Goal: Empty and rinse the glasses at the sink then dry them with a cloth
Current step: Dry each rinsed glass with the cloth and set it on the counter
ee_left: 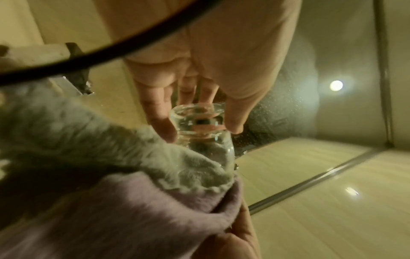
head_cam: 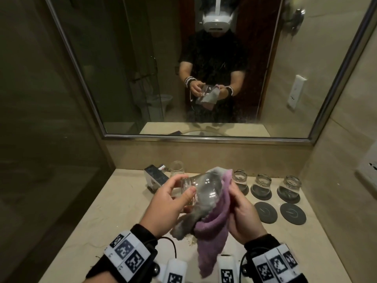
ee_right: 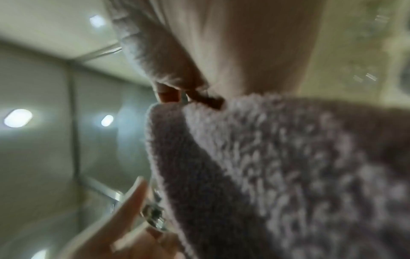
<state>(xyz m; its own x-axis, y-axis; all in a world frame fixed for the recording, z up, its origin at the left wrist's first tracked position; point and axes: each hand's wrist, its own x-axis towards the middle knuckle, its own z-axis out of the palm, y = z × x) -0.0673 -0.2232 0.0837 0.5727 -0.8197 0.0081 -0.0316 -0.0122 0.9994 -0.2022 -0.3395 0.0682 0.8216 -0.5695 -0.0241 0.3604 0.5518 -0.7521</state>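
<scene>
My left hand [head_cam: 173, 198] grips a clear glass [head_cam: 204, 186] by its base end, holding it on its side above the counter. A purple and grey cloth [head_cam: 212, 223] is wrapped around the glass's other end and stuffed into its mouth. My right hand [head_cam: 240, 213] holds the cloth against the glass, its fingers curled into the fabric. In the left wrist view my fingers [ee_left: 159, 115] pinch the thick glass base [ee_left: 197, 119], with the cloth [ee_left: 133, 166] below it. The right wrist view is filled by cloth [ee_right: 277, 166].
Three glasses [head_cam: 263, 183] stand mouth-down on dark round coasters at the back right, and two bare coasters [head_cam: 292, 213] lie in front of them. Another glass [head_cam: 177, 167] stands upright beside the chrome tap [head_cam: 156, 177]. A mirror [head_cam: 122, 68] hangs above the marble counter [head_cam: 114, 213].
</scene>
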